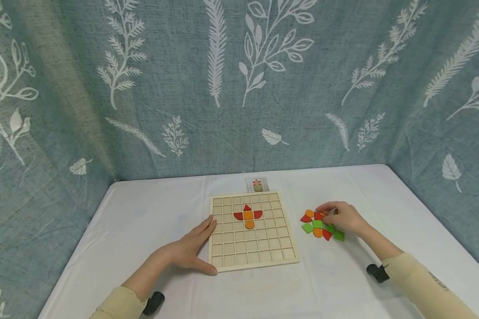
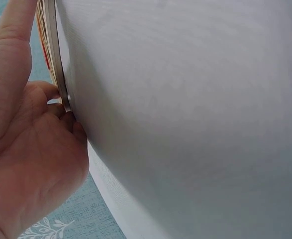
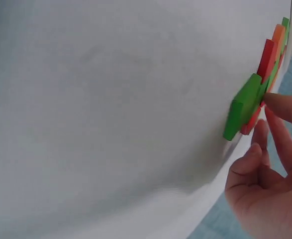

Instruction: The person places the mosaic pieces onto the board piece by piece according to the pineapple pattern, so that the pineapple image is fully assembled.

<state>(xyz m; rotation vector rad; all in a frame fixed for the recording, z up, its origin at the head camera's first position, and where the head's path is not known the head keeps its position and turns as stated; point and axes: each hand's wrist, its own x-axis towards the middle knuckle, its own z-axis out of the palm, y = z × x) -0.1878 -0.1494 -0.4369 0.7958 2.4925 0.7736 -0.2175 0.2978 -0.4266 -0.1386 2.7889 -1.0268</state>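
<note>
A pale wooden grid board [image 1: 255,246] lies on the table. Near its upper middle sit a red triangle [image 1: 247,208], two red curved pieces [image 1: 238,216], an orange square [image 1: 249,215] and an orange round piece [image 1: 249,224]. My left hand [image 1: 189,248] rests along the board's left edge, thumb at the front corner and fingers extended beside the frame. My right hand [image 1: 343,216] reaches over a loose cluster of red, orange and green pieces, with thumb and index fingertips close together at its back. I cannot tell whether a piece is pinched between them.
A small pattern card [image 1: 257,184] lies just behind the board. Green squares [image 1: 308,228] and red pieces [image 1: 327,235] of the cluster lie right of the board. White cloth [image 1: 151,212] covers the table, and a leaf-print curtain [image 1: 231,133] encloses its back and sides.
</note>
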